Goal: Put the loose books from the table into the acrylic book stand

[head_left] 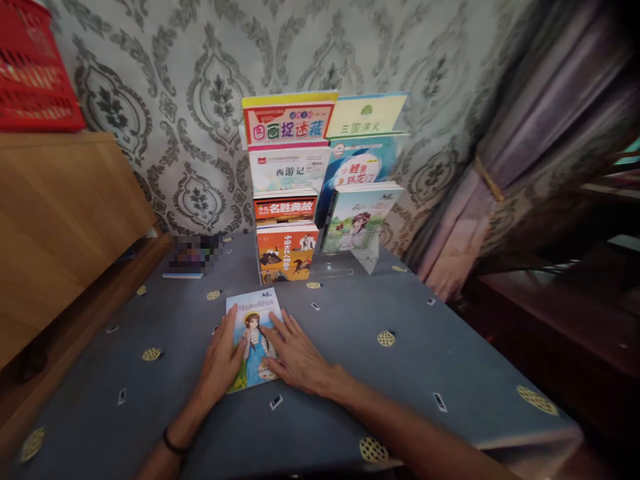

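Observation:
A thin paperback children's book (253, 360) lies face up on the table, its cover showing a girl in a blue dress and yellow hat. My left hand (220, 353) rests along the book's left edge, fingers stretched and thumb over the cover. Flat across the right side is my right hand (300, 353), with fingers spread and touching the cover and edge. Just beyond, a clear book stand (369, 257) bears upright books in tiers. An orange book (287, 253) stands at its front left; a light green book with a girl on it (361, 217) stands at front right.
A grey-blue cloth with pineapple prints (340, 373) covers the table. A blurred-out item (187, 257) lies at the back left. Beside the table are a wooden cabinet (65, 220) with a red basket (37, 73) on top, and a curtain (505, 160) at right.

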Available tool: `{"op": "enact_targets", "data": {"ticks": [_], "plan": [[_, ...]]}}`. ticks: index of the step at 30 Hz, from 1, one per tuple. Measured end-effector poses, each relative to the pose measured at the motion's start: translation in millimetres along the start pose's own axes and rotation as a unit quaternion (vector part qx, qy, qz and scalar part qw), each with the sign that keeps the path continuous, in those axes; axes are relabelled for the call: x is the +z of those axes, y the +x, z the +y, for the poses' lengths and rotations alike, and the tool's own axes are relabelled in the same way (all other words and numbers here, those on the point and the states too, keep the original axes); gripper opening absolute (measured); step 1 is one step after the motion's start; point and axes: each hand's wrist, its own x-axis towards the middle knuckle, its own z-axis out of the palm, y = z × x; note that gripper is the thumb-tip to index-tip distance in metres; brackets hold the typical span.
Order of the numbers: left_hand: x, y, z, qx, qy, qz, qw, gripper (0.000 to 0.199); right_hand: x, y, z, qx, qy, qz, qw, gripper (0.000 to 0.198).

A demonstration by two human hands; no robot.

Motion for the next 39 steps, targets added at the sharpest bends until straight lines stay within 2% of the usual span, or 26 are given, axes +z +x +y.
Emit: {"op": "enact_targets", "data": {"ticks": [3, 7, 10, 13, 16, 20, 23, 27, 29, 31, 34, 36, 39], "plan": [[-5.3, 5.8, 2.6, -0.056, -0.143, 0.029, 0.988, 0.078, -0.4, -1.6, -0.5, 0.001, 0.008, 0.006, 1.0, 0.065], [-10.8, 12.8, 7.4, -0.154, -0.305, 0.081, 0.936, 0.09, 1.1, -3.1, 1.1, 0.007, 0.014, 0.01, 1.0, 0.065], [-12.7, 15.3, 12.9, -0.228, -0.371, 0.132, 0.891, 0.085, 2.4, -4.1, 3.5, 0.001, 0.024, 0.012, 1.0, 0.064], [-13.6, 15.8, 22.7, -0.282, -0.427, 0.105, 0.853, 0.075, 1.2, -5.1, 4.8, -0.005, 0.041, 0.009, 0.999, 0.064], [-15.1, 15.6, 37.9, -0.312, -0.475, 0.064, 0.821, 0.058, -2.8, -5.7, 3.5, -0.004, 0.068, 0.004, 0.998, 0.064], [-18.4, 16.1, 58.8, -0.341, -0.507, 0.089, 0.787, 0.04, -5.6, -3.7, 2.8, 0.014, 0.116, 0.02, 0.993, 0.063], [-19.8, 16.2, 69.2, -0.348, -0.517, 0.108, 0.775, 0.037, -0.5, -0.2, 7.5, 0.04, 0.154, 0.052, 0.986, 0.06], [-20.6, 14.8, 74.8, -0.348, -0.539, 0.103, 0.76, 0.04, 10.9, 4.3, 18.1, 0.067, 0.2, 0.101, 0.972, 0.057], [-21.1, 13.7, 75.2, -0.34, -0.552, 0.091, 0.756, 0.044, 15.6, 6.7, 23.3, 0.06, 0.24, 0.136, 0.959, 0.056], [-21.6, 13.0, 75.4, -0.327, -0.56, 0.083, 0.757, 0.048, 18.7, 10.1, 28.2, 0.039, 0.314, 0.176, 0.932, 0.055], [-21.6, 13.9, 78.1, -0.322, -0.56, 0.099, 0.756, 0.05, 17.8, 17.4, 35.3, 0.015, 0.459, 0.203, 0.865, 0.061], [-20.8, 16.7, 81.7, -0.322, -0.557, 0.118, 0.757, 0.049, 11.0, 21.7, 38.5, 0.018, 0.52, 0.216, 0.826, 0.07], [-18.1, 23.5, 86.2, -0.298, -0.557, 0.14, 0.762, 0.038, -9.7, 22.6, 37.9, 0.01, 0.524, 0.25, 0.814, 0.068]]}}
